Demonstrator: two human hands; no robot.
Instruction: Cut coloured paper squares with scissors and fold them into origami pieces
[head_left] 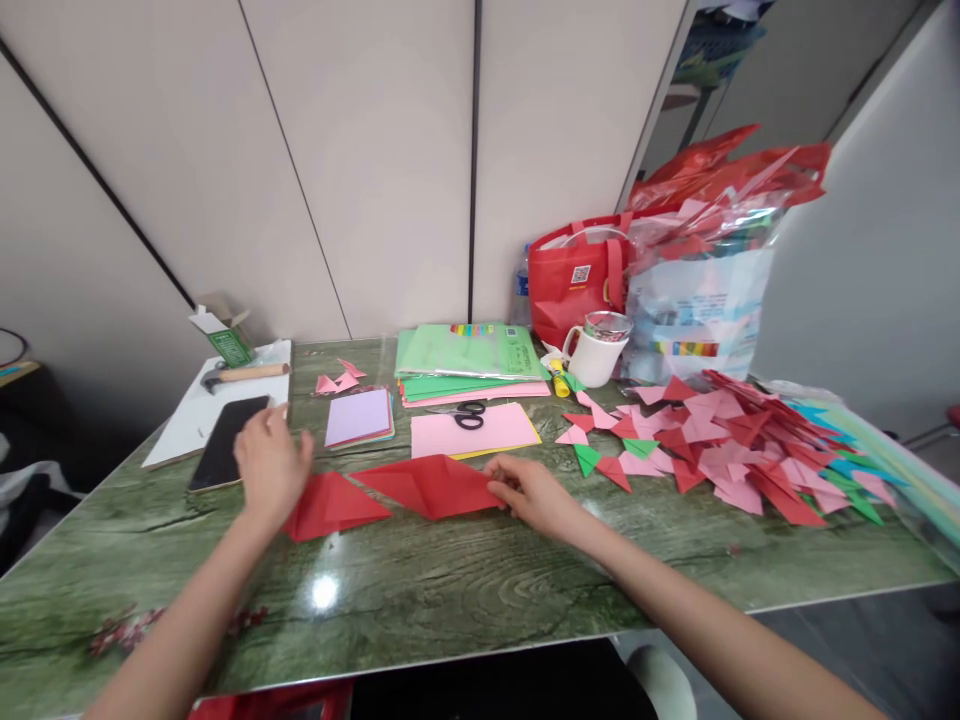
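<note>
Two red paper pieces lie side by side on the green marble-patterned table [405,620], with a slanting gap between them. My right hand [532,492] pinches the right corner of the larger creased red paper [439,487]. Beside the phone [229,440], my left hand [271,465] is raised at the outer end of the left red paper [337,503], thumb and fingers apart. It is slightly blurred and covers part of that piece. Black-handled scissors [469,415] rest on a pink paper stack [442,436] just behind the red pieces.
A heap of folded red and pink paper [720,430] spreads at the right. Behind stand a white mug [596,357], a red bag [570,285] and a stuffed plastic bag [697,310]. Green paper packs [469,352], lilac squares [358,417] and a hammer [247,374] lie at the back.
</note>
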